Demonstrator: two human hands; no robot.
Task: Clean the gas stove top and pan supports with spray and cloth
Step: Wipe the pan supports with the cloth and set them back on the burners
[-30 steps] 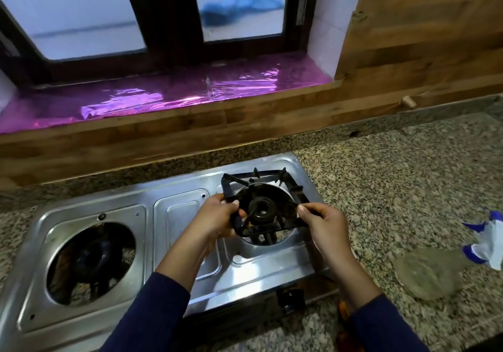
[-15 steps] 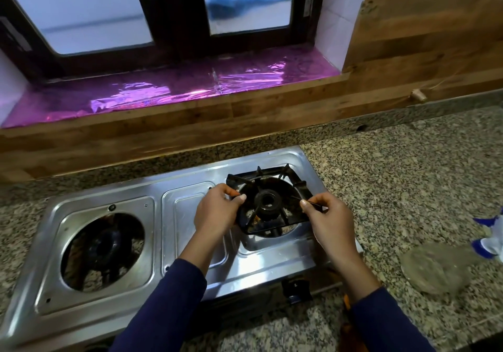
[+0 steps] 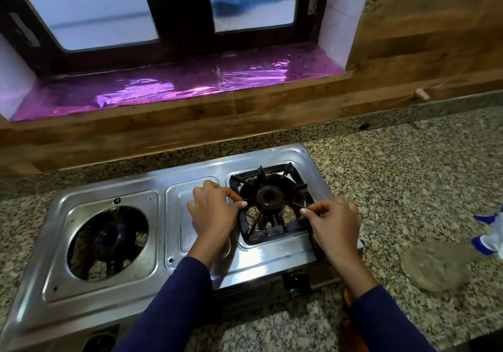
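Since a second ago the pan support (image 3: 268, 204) has come down from its tilted, lifted pose and now sits nearly flat in the right burner well, and both hands have lowered with it.

The granite counter (image 3: 408, 166) is speckled grey and rough-looking, and it carries the steel stove top (image 3: 261, 264), which is shiny, pressed into rounded rectangles. The left burner opening (image 3: 107, 242) is a round hole with no support over it; a dark burner is visible inside. The pan support is a black square frame with thin prongs that point to the round burner in its middle; some yellowish dirt shows under it.

The left hand (image 3: 213, 213) pinches the left rail of the frame between thumb and fingers. The right hand (image 3: 334, 223) is closed in a pinch on a thin prong at the right side.

Right of the stove lies a round greyish cloth (image 3: 432, 266), and beside it, at the picture's edge, a blue and white spray head (image 3: 490, 238).
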